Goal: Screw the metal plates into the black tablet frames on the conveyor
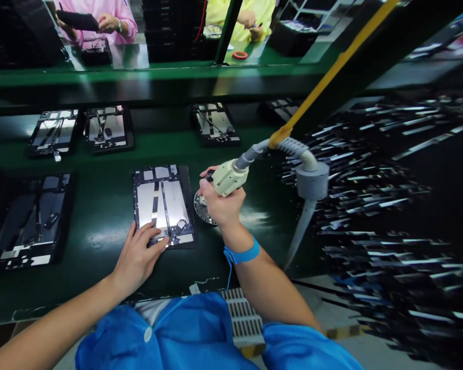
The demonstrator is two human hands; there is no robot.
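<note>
My left hand (pixel 139 253) lies with its fingers spread over the lower left part of an opened tablet (pixel 160 205). Inside that tablet, a silvery plate, dark ribbon strips and small boards show. To its right, my right hand (pixel 224 205) is wrapped round a cream-coloured corded hand tool (pixel 229 177) with a grey cable. A round perforated metal disc (pixel 203 208) shows beneath that hand, beside the tablet's right edge; whether it belongs to the tool I cannot tell. A blue band (pixel 244 253) circles my right wrist.
Several more opened tablets lie on the green bench, including one at the left (pixel 33 221) and one farther back (pixel 215 124). A yellow strap (pixel 332 72) holds up the tool's cable. Dense dark stacks (pixel 370 169) flank the right side. Two people work across the bench.
</note>
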